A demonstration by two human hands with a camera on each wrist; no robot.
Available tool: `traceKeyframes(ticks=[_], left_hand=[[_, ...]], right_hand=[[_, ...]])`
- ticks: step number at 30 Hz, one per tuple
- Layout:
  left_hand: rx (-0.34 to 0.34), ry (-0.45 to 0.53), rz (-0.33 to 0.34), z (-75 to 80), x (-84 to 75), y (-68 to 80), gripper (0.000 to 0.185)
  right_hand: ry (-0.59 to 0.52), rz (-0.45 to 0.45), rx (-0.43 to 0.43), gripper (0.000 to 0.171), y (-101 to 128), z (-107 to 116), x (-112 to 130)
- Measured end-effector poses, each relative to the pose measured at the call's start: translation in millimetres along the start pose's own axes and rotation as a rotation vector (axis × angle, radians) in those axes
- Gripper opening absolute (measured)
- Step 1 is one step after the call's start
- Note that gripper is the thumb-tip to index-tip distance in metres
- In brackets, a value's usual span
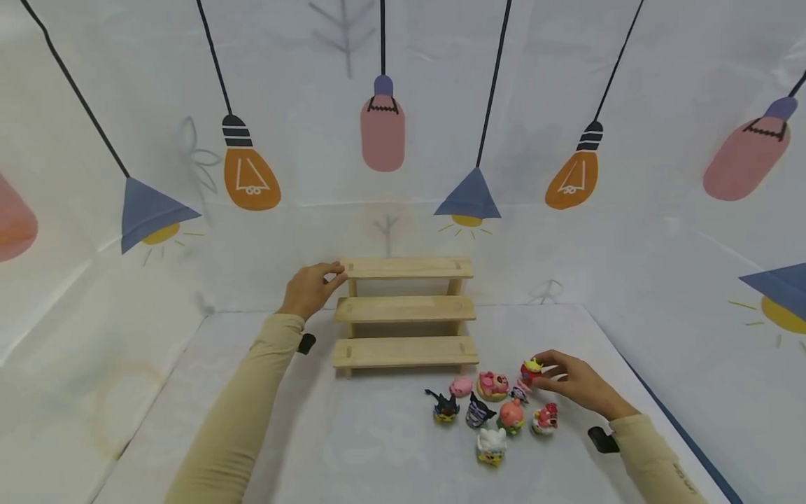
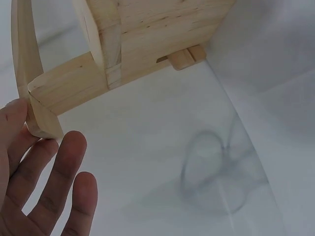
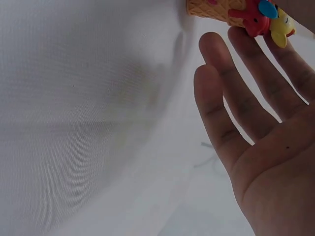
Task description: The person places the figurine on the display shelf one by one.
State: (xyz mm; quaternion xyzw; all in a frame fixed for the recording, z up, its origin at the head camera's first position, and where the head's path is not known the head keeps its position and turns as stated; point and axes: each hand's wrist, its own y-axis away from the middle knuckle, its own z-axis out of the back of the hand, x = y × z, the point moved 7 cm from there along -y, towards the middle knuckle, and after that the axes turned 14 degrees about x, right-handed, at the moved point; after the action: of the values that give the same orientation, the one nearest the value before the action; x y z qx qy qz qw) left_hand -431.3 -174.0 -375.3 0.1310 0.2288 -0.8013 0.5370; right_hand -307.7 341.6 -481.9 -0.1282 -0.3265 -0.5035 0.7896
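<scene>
My left hand (image 1: 307,290) pinches the left end of the top board on a three-tier wooden display stand (image 1: 406,308). Close up in the left wrist view, the thumb and a finger meet that board's rounded corner (image 2: 44,120), while the other fingers extend freely. On the right, my right hand (image 1: 578,381) holds a small red and yellow toy figure (image 1: 529,371) between thumb and fingertips, at the edge of a toy group. The right wrist view shows its waffle-cone base (image 3: 214,10); the thumb is mostly hidden there.
Several small figures stand in front of the stand's right side, among them a white one (image 1: 491,446), a black one (image 1: 444,407), a peach one (image 1: 511,416) and a pink doughnut-like one (image 1: 492,386). A lamp-printed white sheet (image 1: 415,231) hangs behind the white tabletop (image 1: 378,441).
</scene>
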Motion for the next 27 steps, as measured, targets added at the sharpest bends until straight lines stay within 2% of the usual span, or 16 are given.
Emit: traceKeyframes(ticks=[10, 17, 21, 27], left_hand=[[0.012, -0.011, 0.018, -0.9, 0.2, -0.7, 0.038], [0.001, -0.033, -0.011, -1.4, -0.6, -1.8, 0.038], [0.000, -0.012, -0.014, -2.7, 1.1, -1.8, 0.038], [-0.002, 0.031, -0.002, -2.3, 6.3, -1.7, 0.037]], right_hand=[[0.034, -0.012, -0.041, 0.043, -2.4, 0.8, -2.9], [0.030, -0.045, -0.066, 0.047, -1.1, -1.6, -2.6], [0.033, -0.067, -0.084, 0.050, -1.3, -3.1, -3.8], [0.072, -0.050, -0.115, 0.048, -1.8, -0.6, -1.0]])
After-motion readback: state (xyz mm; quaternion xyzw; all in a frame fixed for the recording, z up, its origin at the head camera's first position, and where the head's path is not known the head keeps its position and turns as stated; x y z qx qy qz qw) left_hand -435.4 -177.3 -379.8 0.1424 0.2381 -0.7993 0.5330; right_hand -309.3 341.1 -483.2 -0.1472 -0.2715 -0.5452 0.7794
